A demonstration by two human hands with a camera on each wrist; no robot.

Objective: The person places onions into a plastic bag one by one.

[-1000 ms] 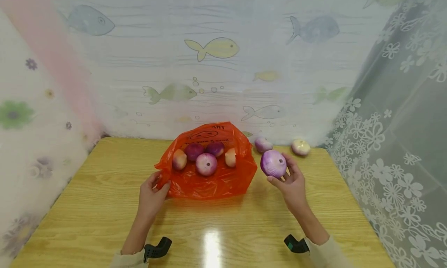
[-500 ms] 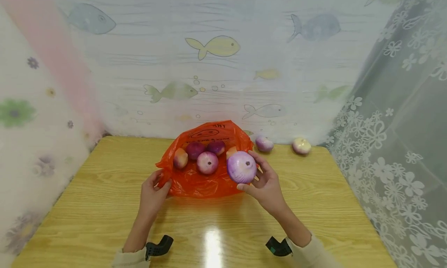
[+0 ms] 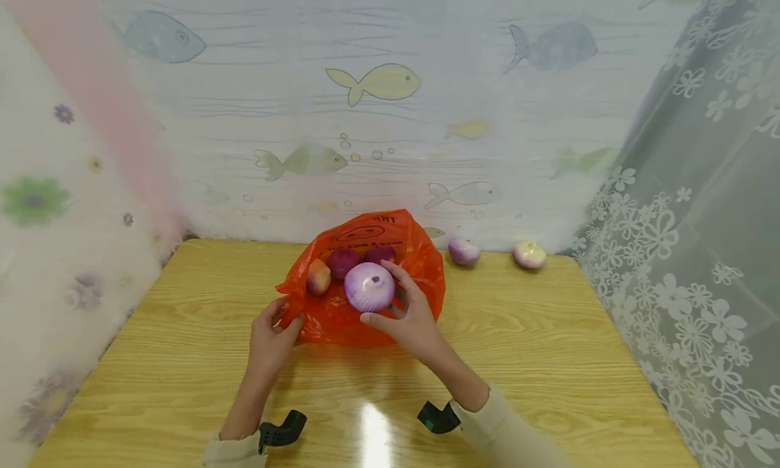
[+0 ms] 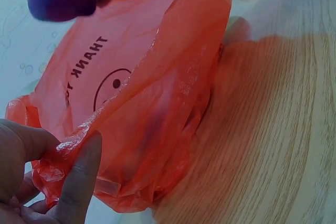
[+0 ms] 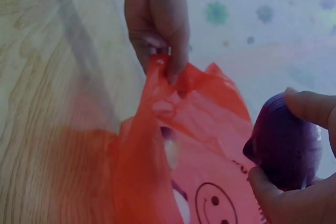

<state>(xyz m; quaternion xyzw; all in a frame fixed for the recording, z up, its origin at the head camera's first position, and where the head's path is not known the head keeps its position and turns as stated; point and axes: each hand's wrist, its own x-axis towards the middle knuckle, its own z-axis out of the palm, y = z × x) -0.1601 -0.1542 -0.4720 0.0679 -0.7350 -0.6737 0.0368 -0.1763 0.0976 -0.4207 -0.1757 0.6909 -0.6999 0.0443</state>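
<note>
In the head view a red plastic bag (image 3: 426, 258) lies on the table with its mouth open, several onions inside. My left hand (image 3: 272, 336) pinches the bag's left edge between thumb and fingers; the left wrist view shows the film bunched in its grip. My right hand (image 3: 409, 319) holds a large purple onion (image 3: 369, 287) in front of the bag's mouth. Behind it, two dark purple onions (image 3: 344, 262) and an orange-toned one (image 3: 318, 277) show in the bag. The right wrist view has thumb and fingers around the held onion (image 5: 287, 142).
At the table's back edge, right of the bag, lie a purple onion (image 3: 464, 251) and a paler onion (image 3: 529, 254). The wooden table (image 3: 536, 346) meets a fish-print curtain (image 3: 244, 116) behind and a flowered lace curtain (image 3: 688, 251) at the right.
My right hand has carried the large onion leftward, from right of the bag to before its mouth, where it covers an onion inside. The left hand keeps its hold on the bag.
</note>
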